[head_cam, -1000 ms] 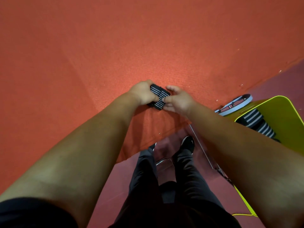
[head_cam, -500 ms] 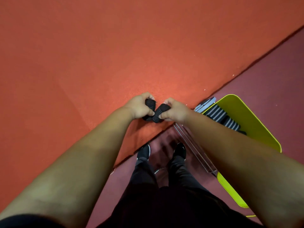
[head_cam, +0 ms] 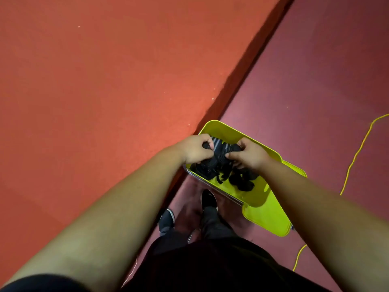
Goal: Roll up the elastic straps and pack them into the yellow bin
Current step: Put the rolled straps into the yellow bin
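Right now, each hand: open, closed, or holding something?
Left hand: closed, gripping the rolled elastic strap over the yellow bin.
Right hand: closed, gripping the same strap's other end.

Sleeve (head_cam: 42, 284): black, short, on the left arm.
Forearms (head_cam: 117, 207): bare.
Trousers (head_cam: 212, 264): dark, plain.
Shoes (head_cam: 208, 200): black, with pale edging.

One yellow bin (head_cam: 224, 129), two hands (head_cam: 194, 149) (head_cam: 250, 155), two shoes (head_cam: 208, 199) (head_cam: 167, 218) (straps (head_cam: 242, 183) uncountable).

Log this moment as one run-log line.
left hand: grips rolled strap | right hand: grips it too | place: over yellow bin | bin: dark straps inside | release: not yet
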Motion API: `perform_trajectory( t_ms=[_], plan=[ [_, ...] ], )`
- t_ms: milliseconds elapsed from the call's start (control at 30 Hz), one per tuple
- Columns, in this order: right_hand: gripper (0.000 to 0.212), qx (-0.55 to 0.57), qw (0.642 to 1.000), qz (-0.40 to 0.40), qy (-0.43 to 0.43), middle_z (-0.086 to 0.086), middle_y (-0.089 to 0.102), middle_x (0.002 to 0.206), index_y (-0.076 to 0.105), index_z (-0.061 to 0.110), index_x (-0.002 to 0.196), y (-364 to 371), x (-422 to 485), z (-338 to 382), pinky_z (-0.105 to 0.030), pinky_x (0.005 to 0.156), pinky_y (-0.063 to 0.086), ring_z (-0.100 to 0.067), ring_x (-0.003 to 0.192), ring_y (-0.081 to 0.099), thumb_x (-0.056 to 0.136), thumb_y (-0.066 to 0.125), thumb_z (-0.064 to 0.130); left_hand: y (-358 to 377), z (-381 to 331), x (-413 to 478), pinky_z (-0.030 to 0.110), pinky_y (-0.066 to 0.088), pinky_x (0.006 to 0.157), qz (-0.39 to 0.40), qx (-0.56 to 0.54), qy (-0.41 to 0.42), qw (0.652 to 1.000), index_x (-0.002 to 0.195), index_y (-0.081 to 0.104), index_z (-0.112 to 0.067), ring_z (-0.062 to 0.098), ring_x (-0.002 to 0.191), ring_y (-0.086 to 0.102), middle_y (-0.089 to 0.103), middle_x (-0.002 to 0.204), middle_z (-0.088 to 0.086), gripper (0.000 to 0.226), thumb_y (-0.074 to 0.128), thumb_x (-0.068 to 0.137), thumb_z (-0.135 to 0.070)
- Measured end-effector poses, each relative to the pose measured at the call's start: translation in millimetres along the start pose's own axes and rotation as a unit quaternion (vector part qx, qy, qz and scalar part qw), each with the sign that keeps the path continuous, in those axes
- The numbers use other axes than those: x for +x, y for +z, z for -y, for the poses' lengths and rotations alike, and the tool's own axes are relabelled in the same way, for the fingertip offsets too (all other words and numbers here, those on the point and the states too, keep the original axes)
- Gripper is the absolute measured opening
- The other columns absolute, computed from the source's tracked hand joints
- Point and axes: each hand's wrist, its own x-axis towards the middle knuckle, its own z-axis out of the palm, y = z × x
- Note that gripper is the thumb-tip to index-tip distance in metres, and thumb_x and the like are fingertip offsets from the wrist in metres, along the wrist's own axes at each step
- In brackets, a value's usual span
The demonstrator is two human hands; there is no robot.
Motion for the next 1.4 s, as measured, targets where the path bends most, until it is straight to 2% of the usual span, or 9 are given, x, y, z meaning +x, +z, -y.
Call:
perform_trajectory(
  t_ms=[67,200,367,467,733,967,1200,1300,1400],
  plan=[
    [0.038,-0.033,0.999,0.021,0.026,-0.015,0.073,0.077,0.049,0.016,0.104,-12.1,-6.8,-25.6,-0.043,0.063,0.064,-0.025,0.06,0.072,0.089,0.084,0.011,27.6,-18.0,13.8,0.031,0.054,0.074,0.04,0.056,0.007,0.998,0.105,0.065,-0.027,0.016,0.073,0.066,0.07,0.094,-0.001,0.016,0.072,0.092,-0.022],
    [0.034,-0.123,0.988,0.069,0.057,-0.011,0.073,0.08,0.05,0.014,0.108,-17.6,-16.8,-67.7,-0.032,0.055,0.059,-0.024,0.063,0.073,0.088,0.077,0.014,79.3,-30.3,38.1,0.036,0.054,0.094,0.097,0.153,0.003,0.983,0.116,0.064,-0.028,0.027,0.105,0.066,0.066,0.115,0.002,0.026,0.072,0.091,-0.027],
    [0.04,-0.25,0.962,0.107,0.031,-0.018,0.071,0.116,0.051,0.014,0.116,-6.2,-17.1,-104.7,-0.033,0.072,0.043,-0.035,0.102,0.068,0.089,0.077,0.028,127.8,-25.4,56.7,0.042,0.057,0.097,0.175,0.264,0.019,0.948,0.131,0.064,-0.02,0.029,0.106,0.064,0.066,0.118,0.008,0.038,0.072,0.093,-0.022],
    [0.051,-0.267,0.958,0.105,0.023,-0.022,0.068,0.122,0.05,0.006,0.131,8.3,-7.5,-117.9,-0.036,0.075,0.043,-0.041,0.111,0.066,0.093,0.075,0.028,147.4,-19.6,64.7,0.047,0.058,0.099,0.186,0.315,0.02,0.931,0.128,0.066,-0.015,0.035,0.112,0.066,0.065,0.119,0.013,0.036,0.071,0.092,-0.017],
    [0.035,-0.289,0.95,0.121,0.009,-0.022,0.068,0.129,0.059,0.006,0.133,35.1,19.0,-136.0,-0.04,0.09,0.053,-0.039,0.116,0.067,0.102,0.067,0.022,177.4,-8.9,80.1,0.042,0.052,0.106,0.203,0.344,-0.02,0.917,0.144,0.057,-0.005,0.037,0.128,0.063,0.063,0.14,0.016,0.038,0.048,0.107,-0.005],
    [0.031,-0.32,0.937,0.139,0.014,-0.022,0.068,0.13,0.058,0.0,0.133,29.5,25.9,-130.6,-0.035,0.082,0.045,-0.039,0.12,0.065,0.104,0.06,0.012,171.5,-4.3,91.4,0.044,0.055,0.101,0.195,0.324,-0.072,0.923,0.14,0.062,-0.005,0.04,0.124,0.064,0.066,0.135,0.019,0.04,0.048,0.104,0.0],
    [0.021,-0.168,0.983,0.073,0.023,-0.017,0.073,0.118,0.069,0.005,0.119,1.3,26.3,-116.1,-0.042,0.095,0.056,-0.035,0.113,0.07,0.106,0.054,0.012,147.4,-21.5,94.2,0.044,0.055,0.102,0.168,0.266,-0.071,0.947,0.122,0.073,-0.012,0.033,0.114,0.066,0.071,0.118,0.011,0.025,0.052,0.107,-0.013],
    [0.015,-0.016,0.999,0.014,0.05,-0.018,0.079,0.101,0.069,0.013,0.1,-19.6,22.5,-111.8,-0.042,0.08,0.062,-0.031,0.088,0.078,0.105,0.055,0.016,137.6,-48.5,95.9,0.037,0.054,0.094,0.128,0.23,-0.052,0.963,0.118,0.074,-0.014,0.03,0.108,0.066,0.07,0.107,0.008,0.024,0.053,0.11,-0.023],
    [0.022,0.123,0.99,-0.04,0.052,-0.018,0.079,0.093,0.065,0.017,0.087,-49.3,14.1,-110.3,-0.032,0.062,0.056,-0.026,0.07,0.073,0.107,0.055,0.015,134.1,-86.4,101.5,0.032,0.053,0.088,0.103,0.209,-0.023,0.972,0.105,0.075,-0.017,0.028,0.104,0.069,0.075,0.106,0.007,0.017,0.058,0.106,-0.021]
  ],
)
